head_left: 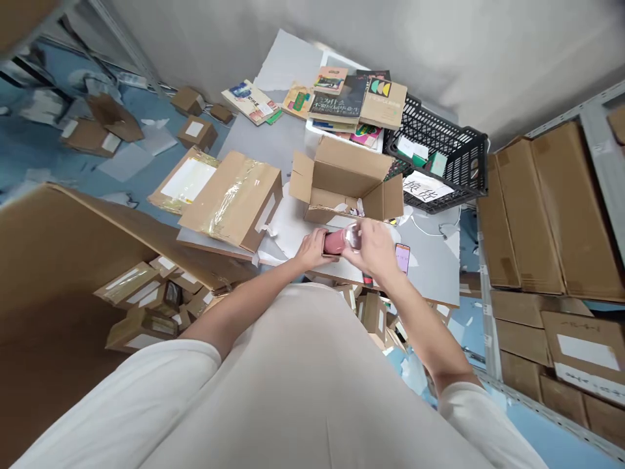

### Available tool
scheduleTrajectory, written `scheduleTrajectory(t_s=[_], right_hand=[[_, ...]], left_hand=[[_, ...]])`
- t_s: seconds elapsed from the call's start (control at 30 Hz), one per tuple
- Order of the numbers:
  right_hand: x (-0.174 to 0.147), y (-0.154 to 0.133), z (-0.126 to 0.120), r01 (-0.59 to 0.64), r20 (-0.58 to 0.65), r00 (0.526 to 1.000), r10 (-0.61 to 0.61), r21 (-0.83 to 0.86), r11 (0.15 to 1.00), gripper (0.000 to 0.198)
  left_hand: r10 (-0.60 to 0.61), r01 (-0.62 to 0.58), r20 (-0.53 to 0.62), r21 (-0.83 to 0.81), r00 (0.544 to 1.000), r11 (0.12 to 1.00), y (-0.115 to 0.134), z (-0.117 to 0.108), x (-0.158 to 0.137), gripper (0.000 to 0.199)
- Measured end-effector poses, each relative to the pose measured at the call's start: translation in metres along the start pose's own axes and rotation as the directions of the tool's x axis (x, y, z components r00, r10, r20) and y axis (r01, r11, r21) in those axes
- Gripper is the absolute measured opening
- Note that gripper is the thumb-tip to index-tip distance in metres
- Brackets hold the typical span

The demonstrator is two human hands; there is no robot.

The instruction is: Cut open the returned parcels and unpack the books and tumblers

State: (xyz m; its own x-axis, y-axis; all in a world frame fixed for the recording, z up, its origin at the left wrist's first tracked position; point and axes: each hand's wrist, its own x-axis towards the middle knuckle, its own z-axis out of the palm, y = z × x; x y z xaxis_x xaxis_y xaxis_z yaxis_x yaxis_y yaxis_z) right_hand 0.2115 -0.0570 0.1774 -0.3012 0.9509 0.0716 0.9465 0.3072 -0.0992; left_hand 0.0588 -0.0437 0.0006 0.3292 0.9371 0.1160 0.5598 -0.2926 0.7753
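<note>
Close to the table's front edge, my left hand [312,251] is closed around a small brown box whose edge shows along the fingers. Out of that box sticks a pink cylinder with a clear top [334,243], perhaps a bottle. My right hand [374,251] grips its clear end, fingers wrapped round it. Just beyond both hands stands an open cardboard box [332,213], flaps up, with small scraps inside. A phone [403,258] with a lit screen lies to the right of my right hand. Below that hand is a red and black object [367,279], partly hidden.
Taped cartons [234,195] occupy the table's left side. Books [339,101] are piled in a white bin at the back, beside a black plastic crate [439,150]. Shelves of cartons [551,208] stand right. A large open carton [73,273] is at left; small boxes litter the floor.
</note>
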Motion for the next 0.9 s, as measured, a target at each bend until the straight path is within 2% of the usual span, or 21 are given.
scheduleTrajectory(t_s=[0.1,0.17,0.23,0.3,0.4,0.5,0.57,0.67,0.77,0.9], right_hand=[[0.008,0.015,-0.04,0.092,-0.189,0.979,-0.074,0.089,0.992,0.025],[0.017,0.023,-0.058,0.087,-0.245,0.968,-0.046,0.158,0.984,0.022],[0.027,0.028,-0.068,0.068,-0.263,0.965,-0.006,0.223,0.972,0.022],[0.038,0.03,-0.072,0.044,-0.26,0.965,0.031,0.279,0.959,0.024],[0.052,0.032,-0.077,0.01,-0.254,0.962,0.098,0.393,0.919,0.03],[0.063,0.041,-0.081,0.098,-0.245,0.967,0.065,0.599,0.795,0.042],[0.068,0.048,-0.081,0.183,-0.231,0.973,-0.007,0.748,0.638,0.051],[0.072,0.057,-0.076,0.19,-0.183,0.981,-0.056,0.885,0.425,0.056],[0.072,0.059,-0.067,0.151,-0.14,0.988,-0.057,0.933,0.326,0.055],[0.073,0.058,-0.056,0.103,-0.095,0.994,-0.048,0.969,0.223,0.056]], left_hand=[[-0.04,0.038,-0.047,-0.039,0.998,0.998,0.005,-0.01,-0.001,0.104],[-0.058,0.048,-0.125,-0.081,0.991,0.996,0.015,-0.019,-0.001,0.122],[-0.051,0.01,-0.242,-0.167,0.969,0.986,0.03,-0.028,0.0,0.133],[-0.04,-0.072,-0.329,-0.319,0.944,0.945,0.049,-0.037,0.003,0.127],[-0.099,-0.137,-0.349,-0.591,0.932,0.795,0.072,-0.05,0.013,0.092],[-0.171,-0.13,-0.305,-0.758,0.937,0.639,0.083,-0.062,0.019,0.067],[-0.188,-0.102,-0.235,-0.84,0.954,0.533,0.087,-0.069,0.018,0.061],[-0.219,-0.008,-0.092,-0.934,0.971,0.358,0.094,-0.074,0.012,0.056],[-0.208,0.103,0.056,-0.969,0.976,0.222,0.102,-0.074,0.007,0.055],[-0.21,0.184,0.151,-0.971,0.966,0.149,0.105,-0.073,0.005,0.055]])
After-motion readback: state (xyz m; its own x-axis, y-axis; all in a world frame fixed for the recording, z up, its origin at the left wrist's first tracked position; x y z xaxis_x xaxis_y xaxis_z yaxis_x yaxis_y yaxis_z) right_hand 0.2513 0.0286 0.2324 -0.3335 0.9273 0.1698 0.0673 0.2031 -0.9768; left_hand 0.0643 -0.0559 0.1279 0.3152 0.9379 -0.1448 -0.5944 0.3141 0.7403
